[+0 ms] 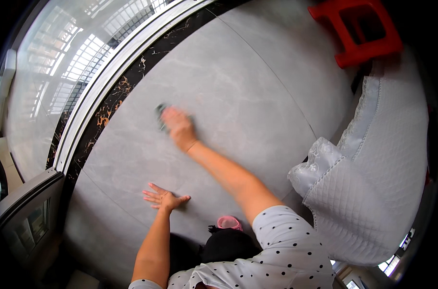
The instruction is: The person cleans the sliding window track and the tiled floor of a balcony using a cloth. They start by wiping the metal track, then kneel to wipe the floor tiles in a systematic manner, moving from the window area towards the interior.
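Room: apparently a home
Floor [238, 86]: grey, tiled
Cover [373, 192]: white, quilted, lace-edged, along the floor's right edge
Stool [335, 18]: red, beside the cover

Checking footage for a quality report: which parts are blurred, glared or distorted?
Head view: right hand and the grey item under it blurred, left hand clearer; head view: bright glare on the shiny surface at upper left, white track bowed by the fisheye.
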A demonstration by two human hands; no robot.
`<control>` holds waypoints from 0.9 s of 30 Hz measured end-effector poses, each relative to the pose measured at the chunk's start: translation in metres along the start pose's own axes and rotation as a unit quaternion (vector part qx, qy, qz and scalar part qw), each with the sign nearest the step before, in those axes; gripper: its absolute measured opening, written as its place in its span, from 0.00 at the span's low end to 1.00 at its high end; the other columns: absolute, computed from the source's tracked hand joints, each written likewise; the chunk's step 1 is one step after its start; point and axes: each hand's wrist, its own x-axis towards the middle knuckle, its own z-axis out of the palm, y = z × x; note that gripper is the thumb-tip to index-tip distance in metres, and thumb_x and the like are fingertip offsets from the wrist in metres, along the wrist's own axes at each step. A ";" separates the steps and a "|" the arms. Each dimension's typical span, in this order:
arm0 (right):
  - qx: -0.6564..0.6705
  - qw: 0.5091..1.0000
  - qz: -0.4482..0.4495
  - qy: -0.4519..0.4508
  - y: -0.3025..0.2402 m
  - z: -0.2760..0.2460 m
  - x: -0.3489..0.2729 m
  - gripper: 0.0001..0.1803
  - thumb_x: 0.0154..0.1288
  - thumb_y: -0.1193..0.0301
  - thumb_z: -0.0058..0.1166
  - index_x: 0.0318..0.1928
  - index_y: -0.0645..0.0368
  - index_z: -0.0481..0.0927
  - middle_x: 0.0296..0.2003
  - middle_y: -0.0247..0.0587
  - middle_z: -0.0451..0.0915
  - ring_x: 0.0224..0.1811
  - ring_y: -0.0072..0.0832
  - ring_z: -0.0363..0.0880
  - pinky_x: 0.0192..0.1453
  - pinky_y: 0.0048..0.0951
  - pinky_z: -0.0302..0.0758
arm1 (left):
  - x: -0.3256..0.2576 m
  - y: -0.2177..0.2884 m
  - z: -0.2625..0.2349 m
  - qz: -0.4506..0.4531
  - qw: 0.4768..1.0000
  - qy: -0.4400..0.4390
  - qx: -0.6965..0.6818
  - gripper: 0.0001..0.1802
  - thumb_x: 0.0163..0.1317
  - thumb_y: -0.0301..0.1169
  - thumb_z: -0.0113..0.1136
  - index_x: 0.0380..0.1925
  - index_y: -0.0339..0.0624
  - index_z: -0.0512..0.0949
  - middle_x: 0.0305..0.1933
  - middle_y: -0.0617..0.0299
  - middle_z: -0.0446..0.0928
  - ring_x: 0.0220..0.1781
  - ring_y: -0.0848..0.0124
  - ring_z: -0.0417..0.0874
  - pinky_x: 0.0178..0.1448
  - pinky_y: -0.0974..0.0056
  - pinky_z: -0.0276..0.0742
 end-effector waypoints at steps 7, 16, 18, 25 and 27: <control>0.368 0.914 0.167 -0.030 -0.080 -0.018 -0.014 0.22 0.44 0.85 0.47 0.44 0.60 0.76 0.44 0.41 0.76 0.51 0.35 0.72 0.57 0.33 0.67 | 0.011 -0.010 0.012 0.007 0.999 0.035 0.023 0.86 0.21 0.54 0.78 0.59 0.43 0.12 0.63 0.33 0.09 0.67 0.39 0.13 0.65 0.34 0.32; 0.413 0.693 0.504 0.307 0.072 -0.220 -0.149 0.18 0.55 0.81 0.50 0.49 0.59 0.73 0.44 0.35 0.73 0.40 0.20 0.73 0.40 0.21 0.73 | -0.005 -0.002 0.008 0.021 0.999 0.041 0.013 0.83 0.28 0.52 0.77 0.59 0.44 0.11 0.63 0.34 0.08 0.67 0.41 0.12 0.65 0.35 0.32; 0.293 0.732 0.531 0.312 0.110 -0.253 -0.187 0.21 0.57 0.82 0.46 0.53 0.60 0.71 0.54 0.41 0.68 0.50 0.26 0.71 0.48 0.27 0.72 | -0.007 -0.003 0.008 0.022 0.999 0.040 0.017 0.82 0.28 0.53 0.77 0.59 0.44 0.12 0.63 0.34 0.09 0.67 0.41 0.13 0.65 0.35 0.33; -0.222 0.939 0.254 0.064 0.126 -0.250 -0.223 0.27 0.53 0.71 0.53 0.56 0.59 0.69 0.59 0.49 0.63 0.60 0.46 0.62 0.63 0.40 0.60 | 0.003 -0.006 0.010 0.018 0.998 0.054 0.031 0.83 0.25 0.53 0.77 0.60 0.43 0.13 0.63 0.31 0.10 0.66 0.36 0.15 0.66 0.36 0.37; -0.269 0.907 0.305 0.109 0.127 -0.228 -0.218 0.27 0.52 0.71 0.53 0.56 0.58 0.69 0.59 0.47 0.63 0.60 0.45 0.62 0.62 0.39 0.61 | 0.000 0.000 0.012 0.021 0.998 0.052 0.029 0.83 0.26 0.53 0.77 0.60 0.42 0.13 0.63 0.32 0.10 0.67 0.37 0.15 0.66 0.36 0.37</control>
